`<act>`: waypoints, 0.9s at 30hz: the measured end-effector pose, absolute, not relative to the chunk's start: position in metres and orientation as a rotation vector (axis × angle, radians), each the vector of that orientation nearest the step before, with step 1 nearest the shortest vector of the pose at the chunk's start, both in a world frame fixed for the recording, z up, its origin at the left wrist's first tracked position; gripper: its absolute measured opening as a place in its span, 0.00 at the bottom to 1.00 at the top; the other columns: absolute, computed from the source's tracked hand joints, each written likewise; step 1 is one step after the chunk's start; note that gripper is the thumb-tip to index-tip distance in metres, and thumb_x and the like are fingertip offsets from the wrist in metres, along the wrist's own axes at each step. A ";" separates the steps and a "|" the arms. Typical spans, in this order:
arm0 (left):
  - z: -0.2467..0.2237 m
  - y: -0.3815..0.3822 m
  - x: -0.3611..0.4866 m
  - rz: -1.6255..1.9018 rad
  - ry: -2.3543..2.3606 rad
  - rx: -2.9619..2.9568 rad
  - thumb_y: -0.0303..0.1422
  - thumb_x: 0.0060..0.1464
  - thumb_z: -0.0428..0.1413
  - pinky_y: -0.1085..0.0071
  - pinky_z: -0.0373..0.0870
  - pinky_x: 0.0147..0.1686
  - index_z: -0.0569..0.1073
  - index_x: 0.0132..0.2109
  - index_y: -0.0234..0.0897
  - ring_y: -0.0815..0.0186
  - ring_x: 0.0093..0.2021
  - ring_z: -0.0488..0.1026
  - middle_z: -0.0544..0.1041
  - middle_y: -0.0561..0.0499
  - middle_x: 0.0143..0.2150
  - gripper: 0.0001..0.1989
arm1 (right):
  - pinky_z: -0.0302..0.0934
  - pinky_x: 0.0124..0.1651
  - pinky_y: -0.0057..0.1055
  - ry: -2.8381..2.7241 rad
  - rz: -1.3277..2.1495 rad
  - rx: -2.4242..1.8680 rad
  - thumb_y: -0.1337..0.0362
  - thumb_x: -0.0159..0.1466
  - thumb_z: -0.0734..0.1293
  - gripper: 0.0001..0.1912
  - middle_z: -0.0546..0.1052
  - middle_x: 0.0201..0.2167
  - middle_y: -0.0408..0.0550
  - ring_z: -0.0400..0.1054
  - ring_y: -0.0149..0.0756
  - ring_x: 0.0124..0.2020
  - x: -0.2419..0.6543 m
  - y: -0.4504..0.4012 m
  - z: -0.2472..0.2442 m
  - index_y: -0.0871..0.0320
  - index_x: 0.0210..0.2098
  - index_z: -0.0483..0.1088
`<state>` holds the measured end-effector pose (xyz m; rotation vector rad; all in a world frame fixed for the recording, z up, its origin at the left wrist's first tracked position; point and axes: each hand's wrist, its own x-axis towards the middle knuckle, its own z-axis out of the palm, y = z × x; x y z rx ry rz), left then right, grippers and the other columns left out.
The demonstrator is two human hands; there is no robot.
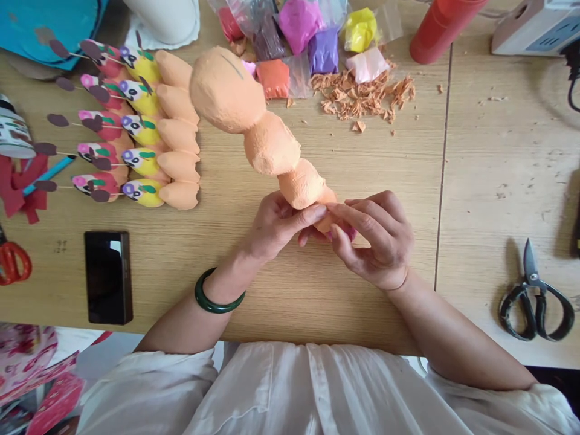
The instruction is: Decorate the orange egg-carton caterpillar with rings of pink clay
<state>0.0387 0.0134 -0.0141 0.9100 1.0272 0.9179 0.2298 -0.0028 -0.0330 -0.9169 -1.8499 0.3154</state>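
Observation:
An orange figure made of rounded lumps [272, 145] slants over the table, its largest lump at the upper left and its small end between my hands. My left hand [283, 226] grips it from the left, with the thumb pressed on the narrow end. From the right, my right hand [374, 238] pinches the same end between thumb and fingers. A bit of magenta [348, 232] shows under that end, partly hidden by my fingers. Rows of painted figures [142, 127] in yellow, red and orange lie at the left.
Coloured clay packets [299, 24] and orange scraps [357, 93] lie at the back, near a red cylinder [441, 27]. Black-handled scissors [537, 296] are at the right, a phone [107, 278] at the left. Red-handled scissors [13, 263] and a power strip [539, 30] sit near the edges.

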 end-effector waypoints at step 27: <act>-0.012 0.017 0.032 0.810 0.944 0.850 0.43 0.53 0.71 0.73 0.79 0.23 0.80 0.36 0.36 0.74 0.18 0.67 0.76 0.56 0.24 0.15 | 0.69 0.35 0.36 -1.378 1.264 -1.122 0.38 0.66 0.77 0.26 0.76 0.28 0.45 0.70 0.35 0.30 0.228 0.011 -0.023 0.54 0.27 0.77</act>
